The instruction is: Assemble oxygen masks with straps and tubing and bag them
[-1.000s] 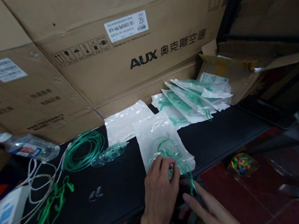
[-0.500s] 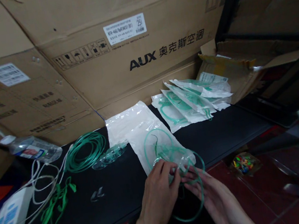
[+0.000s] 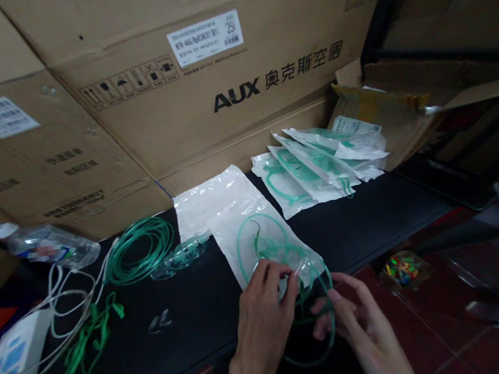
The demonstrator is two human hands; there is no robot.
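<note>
My left hand (image 3: 264, 318) pinches the clear film at the near end of a plastic pouch (image 3: 228, 252) with a white backing. Pale green tubing (image 3: 239, 247) lies coiled inside the pouch, and a green loop hangs out of its near end past the table edge. At that loop is my right hand (image 3: 366, 325), thumb and index finger against the tube, the other fingers curled behind and blurred. Left of the pouch lie a clear green mask (image 3: 187, 254) and a coil of green tubing (image 3: 140, 252). A white pouch (image 3: 201, 206) lies behind.
Several filled pouches (image 3: 316, 168) overlap before an open carton (image 3: 381, 113). Large cardboard boxes (image 3: 244, 119) stand behind the black table (image 3: 194, 325). At left are a plastic bottle (image 3: 72, 246), green elastic cords (image 3: 83, 359), white cable and a power strip (image 3: 17, 368). Colourful pieces (image 3: 405, 270) lie lower right.
My right hand has moved right and slightly down, away from my left hand, along the tubing loop. The pouch's near end shows more. My left hand keeps its pinch.
</note>
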